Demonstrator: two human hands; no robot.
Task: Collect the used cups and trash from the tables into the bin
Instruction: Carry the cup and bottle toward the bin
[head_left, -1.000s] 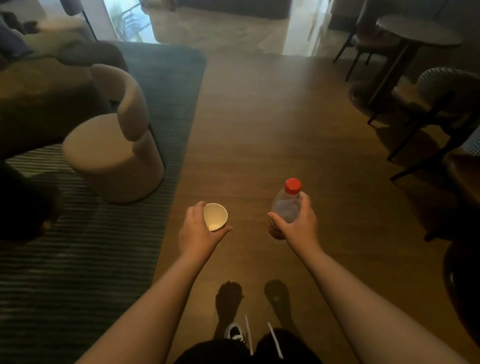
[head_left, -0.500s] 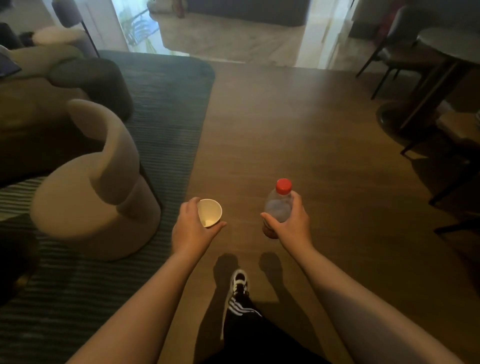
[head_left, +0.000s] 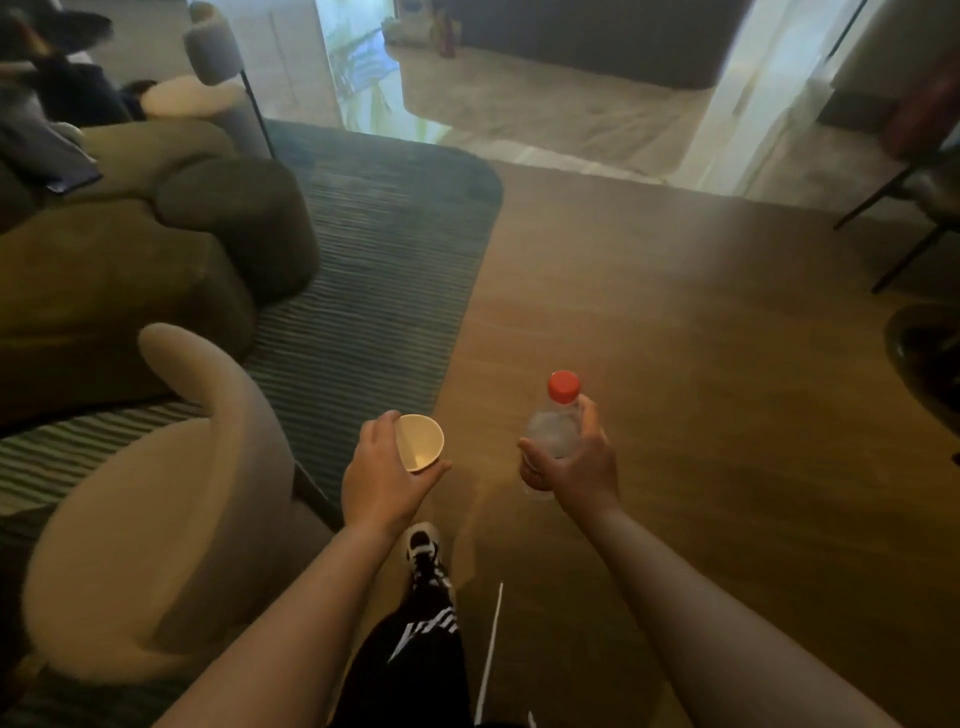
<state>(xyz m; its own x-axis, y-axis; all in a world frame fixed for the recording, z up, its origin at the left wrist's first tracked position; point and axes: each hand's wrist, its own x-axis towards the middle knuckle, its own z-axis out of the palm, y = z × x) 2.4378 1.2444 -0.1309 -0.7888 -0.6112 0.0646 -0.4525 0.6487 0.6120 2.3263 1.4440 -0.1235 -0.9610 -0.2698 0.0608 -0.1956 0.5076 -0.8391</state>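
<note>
My left hand (head_left: 382, 475) is wrapped around a white paper cup (head_left: 420, 442), tilted so its empty inside faces me. To its right, my right hand (head_left: 574, 465) grips a clear plastic bottle (head_left: 553, 434) with a red cap (head_left: 563, 386), held upright. Both are carried at waist height above a brown wooden floor (head_left: 675, 364). No bin is in view.
A beige round armchair (head_left: 171, 519) stands close at my left on a dark striped rug (head_left: 374, 291). An olive sofa (head_left: 130, 260) lies beyond it. Dark chair legs (head_left: 904, 223) and a round table base (head_left: 930, 353) stand at the right. My shoe (head_left: 423, 553) steps forward.
I have walked forward: the armchair has slid down and closer at my left, the sofa has come into view, and the right-hand table has dropped out. Both hands keep their grips.
</note>
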